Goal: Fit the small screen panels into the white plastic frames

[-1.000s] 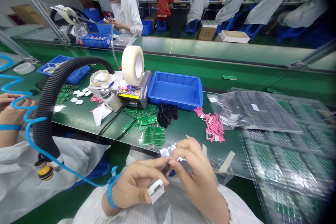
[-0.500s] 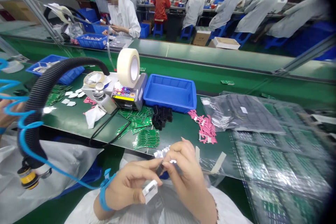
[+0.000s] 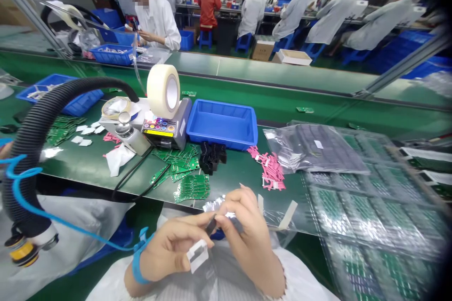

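Note:
My left hand [image 3: 164, 251], with a blue strap round its wrist, pinches a small white rectangular piece [image 3: 197, 257] with a notch in it between thumb and fingers. Its index finger reaches to a small dark strip [image 3: 211, 227] between my two hands. My right hand [image 3: 247, 223] grips this strip at its other side with thumb and index finger; the fingers partly hide it. Just behind the fingertips, shiny white pieces [image 3: 212, 204] lie at the table edge. Green circuit boards [image 3: 192, 187] are stacked on the table beyond my hands.
A blue bin [image 3: 221, 124] stands behind black parts [image 3: 211, 157]. Pink pieces [image 3: 271, 171] are heaped right of them. A tape roll [image 3: 163, 91] sits on a dispenser [image 3: 165, 127]. Bagged boards [image 3: 367, 207] cover the right side. A black hose [image 3: 26, 150] arches at left.
The view has shifted slightly, so the table things appear further left. The white piece in my left hand has tilted a little. Both hands keep their pinching hold.

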Demonstrator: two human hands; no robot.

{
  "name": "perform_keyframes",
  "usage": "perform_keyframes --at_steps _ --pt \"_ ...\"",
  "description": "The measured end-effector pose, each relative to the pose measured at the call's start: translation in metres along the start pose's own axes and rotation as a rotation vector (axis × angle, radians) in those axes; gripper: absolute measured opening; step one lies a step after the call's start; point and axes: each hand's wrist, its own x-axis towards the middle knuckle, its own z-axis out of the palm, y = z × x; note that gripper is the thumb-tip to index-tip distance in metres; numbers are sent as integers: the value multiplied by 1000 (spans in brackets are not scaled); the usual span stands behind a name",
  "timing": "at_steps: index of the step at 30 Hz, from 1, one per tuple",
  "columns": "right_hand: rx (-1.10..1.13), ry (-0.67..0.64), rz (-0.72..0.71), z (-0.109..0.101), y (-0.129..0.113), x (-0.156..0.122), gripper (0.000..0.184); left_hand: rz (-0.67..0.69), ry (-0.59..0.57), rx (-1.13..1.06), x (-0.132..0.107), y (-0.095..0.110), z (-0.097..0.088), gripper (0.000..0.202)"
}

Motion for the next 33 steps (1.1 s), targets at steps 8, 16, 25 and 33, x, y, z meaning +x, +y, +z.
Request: perform_keyframes --at_steps 8,16,25,33 --pt "-50 4 -10 1 0 2 14 -10 14 -2 -1 0 0 33" --pt "-153 -16 -56 5 0 0 15 -41 -4 27 0 4 -3 36" --pt "-188 -74 -164 1 3 -4 13 -59 229 -130 5 -5 7 33" --pt "-309 -149 77 14 59 -23 19 -143 376 -607 8 -15 -5 30"
